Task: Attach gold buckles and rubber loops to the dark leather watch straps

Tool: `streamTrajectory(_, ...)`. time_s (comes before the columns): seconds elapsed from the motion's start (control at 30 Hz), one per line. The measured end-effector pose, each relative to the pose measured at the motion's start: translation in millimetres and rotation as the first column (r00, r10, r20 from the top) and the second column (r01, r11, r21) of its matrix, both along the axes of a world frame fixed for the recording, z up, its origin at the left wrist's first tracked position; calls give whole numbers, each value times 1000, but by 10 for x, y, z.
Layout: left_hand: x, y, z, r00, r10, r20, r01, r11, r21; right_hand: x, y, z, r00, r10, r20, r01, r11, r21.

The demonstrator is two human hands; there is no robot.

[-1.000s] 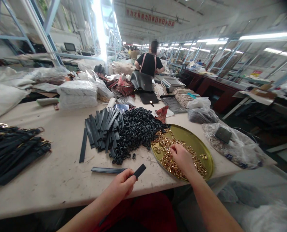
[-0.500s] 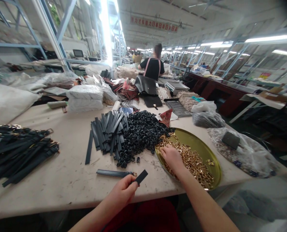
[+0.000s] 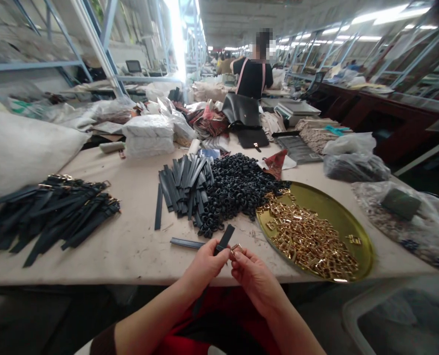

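Near the table's front edge, my left hand point(image 3: 208, 261) is closed round a dark strap point(image 3: 226, 237), whose upper end sticks out past the fingers and whose other end hangs below. Just beside it, my right hand point(image 3: 251, 273) pinches a gold buckle point(image 3: 236, 248) close to the strap. Behind the left hand another dark strap point(image 3: 186, 243) lies flat on the table. To the right stands a round gold tray point(image 3: 365, 246) with a heap of gold buckles point(image 3: 311, 236) in it. Small black loops point(image 3: 237, 185) are piled beyond my hands, touching a stack of loose straps point(image 3: 184, 185).
At the left lies a pile of straps with buckles point(image 3: 60, 212). Plastic-wrapped bundles point(image 3: 149, 135), a black leather bag point(image 3: 241, 111) and clear bags point(image 3: 356, 165) stand along the back and right of the table point(image 3: 138, 246). A person point(image 3: 252, 74) works farther off.
My right hand has left the tray and come to the left hand with a gold buckle. The left hand still grips the strap, now held more upright. The camera view has shifted.
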State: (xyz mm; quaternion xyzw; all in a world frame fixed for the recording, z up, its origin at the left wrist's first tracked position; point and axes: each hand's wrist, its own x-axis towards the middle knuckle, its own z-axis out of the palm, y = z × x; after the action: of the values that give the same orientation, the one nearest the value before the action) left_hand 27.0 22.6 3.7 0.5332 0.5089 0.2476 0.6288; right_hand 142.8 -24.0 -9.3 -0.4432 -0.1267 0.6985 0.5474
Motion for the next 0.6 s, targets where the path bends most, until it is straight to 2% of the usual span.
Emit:
streamTrajectory(0.1,-51,-38,-23,998,-42,44,47,991,-124,-24,-71,-42,998,20,-64,-21,1000,-17)
streamTrajectory(0.17,-66,-55,-17,997,-59,59,67,985,-157,-18,-110,-64,997,43,-69,-43,999,-4)
streamTrajectory(0.27,-88,-61,0,991,-125,46,130,979,-157,11,-146,-81,994,70,86,-75,995,59)
streamTrajectory(0.4,-140,-39,14,969,-246,-28,238,957,-167,71,-143,-53,940,18,341,-80,983,167)
streamTrajectory(0.5,-183,-30,23,955,-297,-2,294,947,-128,106,-122,-31,913,78,401,-155,974,164)
streamTrajectory(0.53,-198,-35,23,952,-305,13,305,948,-91,111,-115,-34,919,73,388,-140,979,147)
streamTrajectory(0.6,-231,-57,15,952,-307,-6,307,952,-7,104,-100,-59,963,-20,269,-7,995,100)
